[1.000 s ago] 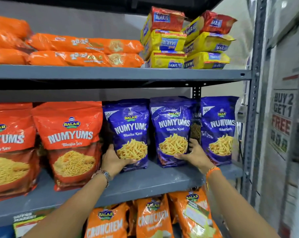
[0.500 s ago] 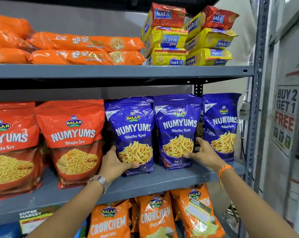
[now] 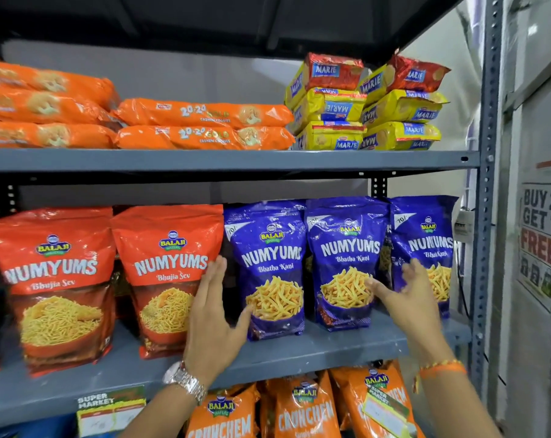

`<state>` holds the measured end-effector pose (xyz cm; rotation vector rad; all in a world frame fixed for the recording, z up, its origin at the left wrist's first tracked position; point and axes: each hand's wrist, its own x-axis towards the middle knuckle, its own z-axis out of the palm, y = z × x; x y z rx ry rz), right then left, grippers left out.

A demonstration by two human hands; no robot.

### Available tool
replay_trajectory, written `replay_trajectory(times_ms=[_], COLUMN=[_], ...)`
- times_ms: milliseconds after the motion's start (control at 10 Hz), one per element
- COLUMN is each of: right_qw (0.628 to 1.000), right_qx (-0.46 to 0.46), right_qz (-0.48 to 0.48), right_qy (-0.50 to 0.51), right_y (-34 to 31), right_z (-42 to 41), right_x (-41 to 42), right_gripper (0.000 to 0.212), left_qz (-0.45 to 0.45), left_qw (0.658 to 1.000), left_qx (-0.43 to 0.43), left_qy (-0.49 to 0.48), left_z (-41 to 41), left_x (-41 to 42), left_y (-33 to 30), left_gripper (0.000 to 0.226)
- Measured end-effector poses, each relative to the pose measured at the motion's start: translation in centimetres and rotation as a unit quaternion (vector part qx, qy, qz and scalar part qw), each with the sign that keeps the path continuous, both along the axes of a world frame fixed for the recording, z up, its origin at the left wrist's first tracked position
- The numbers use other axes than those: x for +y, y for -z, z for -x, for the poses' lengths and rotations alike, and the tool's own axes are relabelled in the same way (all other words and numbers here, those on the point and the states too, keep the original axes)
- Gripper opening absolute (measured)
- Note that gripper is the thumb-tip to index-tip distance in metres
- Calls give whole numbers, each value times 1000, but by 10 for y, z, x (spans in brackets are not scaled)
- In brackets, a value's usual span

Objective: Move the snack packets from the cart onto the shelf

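Three blue Numyums packets stand upright in a row on the grey middle shelf: the left blue packet, the middle blue packet and the right blue packet, each just beside the next. The left hand is open at the left edge of the left blue packet, fingers straight and held together pointing up, thumb spread out across the packet's lower front; whether it presses the packet is unclear. The right hand is blurred, open with fingers loosely spread in front of the gap between the middle and right packets, gripping nothing. Two orange Numyums packets stand to the left. Above lie orange cookie packs and stacked Marie biscuit packs.
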<state>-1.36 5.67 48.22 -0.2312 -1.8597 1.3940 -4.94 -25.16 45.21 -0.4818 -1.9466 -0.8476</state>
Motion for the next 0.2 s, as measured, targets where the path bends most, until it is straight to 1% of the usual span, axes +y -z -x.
replay_trajectory(times_ms=[100,200], right_qw=[983,928], right_qx=[139,261], right_qz=[-54,-220], right_qy=[102,151], right_y=[-18,-53], right_z=[-15,-22], right_x=[-48,-108], right_gripper=[97,86], left_qz=[-24,-34], left_qw=[995,983], left_qx=[87,105], left_qy=[-44,-146], left_z=[-8,-17], left_x=[-21,-61], left_y=[-19,-53], left_gripper=[93,102])
